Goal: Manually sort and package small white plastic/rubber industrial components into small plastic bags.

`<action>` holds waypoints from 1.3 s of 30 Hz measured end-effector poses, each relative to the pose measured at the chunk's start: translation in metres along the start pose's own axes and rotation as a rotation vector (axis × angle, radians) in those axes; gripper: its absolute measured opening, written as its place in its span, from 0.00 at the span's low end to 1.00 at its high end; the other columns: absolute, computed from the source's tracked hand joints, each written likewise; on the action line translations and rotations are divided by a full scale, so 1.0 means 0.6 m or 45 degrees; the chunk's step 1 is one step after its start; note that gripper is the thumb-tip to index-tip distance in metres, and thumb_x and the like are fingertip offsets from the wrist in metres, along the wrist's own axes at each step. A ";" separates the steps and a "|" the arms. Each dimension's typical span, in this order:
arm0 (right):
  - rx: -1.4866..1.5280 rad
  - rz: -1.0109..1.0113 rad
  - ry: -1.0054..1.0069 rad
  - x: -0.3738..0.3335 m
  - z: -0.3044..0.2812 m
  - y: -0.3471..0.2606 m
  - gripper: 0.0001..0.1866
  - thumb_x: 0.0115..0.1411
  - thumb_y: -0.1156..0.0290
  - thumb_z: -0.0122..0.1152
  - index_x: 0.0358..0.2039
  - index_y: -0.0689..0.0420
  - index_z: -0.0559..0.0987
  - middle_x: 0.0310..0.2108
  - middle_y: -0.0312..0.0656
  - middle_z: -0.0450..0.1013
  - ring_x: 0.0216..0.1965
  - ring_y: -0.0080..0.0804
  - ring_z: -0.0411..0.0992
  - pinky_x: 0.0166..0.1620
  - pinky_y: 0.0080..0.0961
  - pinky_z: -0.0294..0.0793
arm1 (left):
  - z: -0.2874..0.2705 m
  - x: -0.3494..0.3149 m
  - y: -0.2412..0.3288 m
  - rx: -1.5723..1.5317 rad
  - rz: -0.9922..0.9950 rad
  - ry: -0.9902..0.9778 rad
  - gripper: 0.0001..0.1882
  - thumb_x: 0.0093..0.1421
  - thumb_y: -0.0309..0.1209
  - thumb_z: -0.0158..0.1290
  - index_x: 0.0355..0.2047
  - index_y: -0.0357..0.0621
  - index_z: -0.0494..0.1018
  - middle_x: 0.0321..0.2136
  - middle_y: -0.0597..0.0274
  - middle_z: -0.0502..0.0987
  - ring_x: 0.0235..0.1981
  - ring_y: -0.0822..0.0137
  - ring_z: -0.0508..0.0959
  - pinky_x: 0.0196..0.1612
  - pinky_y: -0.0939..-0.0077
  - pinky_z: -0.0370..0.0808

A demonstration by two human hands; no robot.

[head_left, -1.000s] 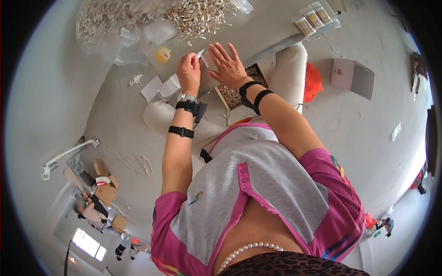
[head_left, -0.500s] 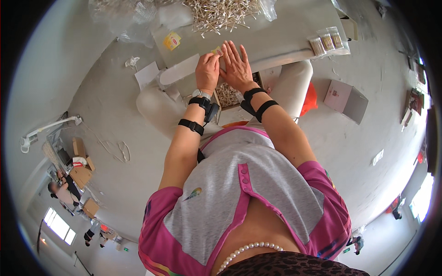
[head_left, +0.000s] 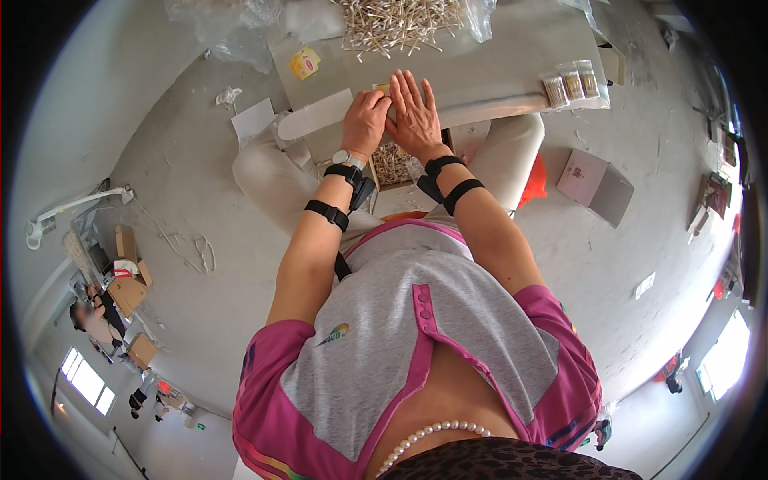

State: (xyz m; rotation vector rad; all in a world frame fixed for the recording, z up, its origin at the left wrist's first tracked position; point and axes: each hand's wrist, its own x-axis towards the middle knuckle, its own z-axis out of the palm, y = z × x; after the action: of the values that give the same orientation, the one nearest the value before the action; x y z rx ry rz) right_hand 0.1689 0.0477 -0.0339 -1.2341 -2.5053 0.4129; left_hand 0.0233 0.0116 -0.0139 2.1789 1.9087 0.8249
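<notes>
My left hand [head_left: 366,122] is closed, fingers curled and thumb side against my right hand, above the near edge of the table [head_left: 504,68]. What it pinches, if anything, is hidden. Flat beside it lies my right hand [head_left: 415,117], fingers stretched out and pointing away from me. A small yellow-and-white card or label [head_left: 380,86] shows just beyond the left knuckles, by the right fingertips; most of it is covered. Beyond the hands is a heap of loose cotton swabs [head_left: 398,28]. More cotton swabs [head_left: 391,164] sit in a box below my wrists.
Yellow cards [head_left: 305,62] lie at the table's left. Filled clear packs of swabs [head_left: 571,82] stand at its right edge. Crumpled clear plastic [head_left: 232,28] is at the far left. An open carton [head_left: 595,186] stands on the floor at right, near a red bag [head_left: 534,181].
The left hand's raised fingers have curled down beside the right hand. The right hand stays flat in nearly the same place. The whole view has shifted slightly.
</notes>
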 end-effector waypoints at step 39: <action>-0.168 0.022 -0.144 0.000 0.010 -0.003 0.43 0.67 0.47 0.48 0.73 0.62 0.53 0.76 0.47 0.45 0.78 0.42 0.38 0.75 0.51 0.31 | 0.020 -0.064 0.027 0.129 -0.341 -0.188 0.51 0.67 0.67 0.38 0.72 0.30 0.51 0.74 0.44 0.47 0.77 0.52 0.43 0.73 0.38 0.35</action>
State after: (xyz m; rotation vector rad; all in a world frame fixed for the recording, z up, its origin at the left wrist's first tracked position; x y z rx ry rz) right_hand 0.1650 0.0460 -0.0385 -1.3163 -2.6570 0.3344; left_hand 0.0409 -0.0249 -0.0288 1.9143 2.1435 0.5171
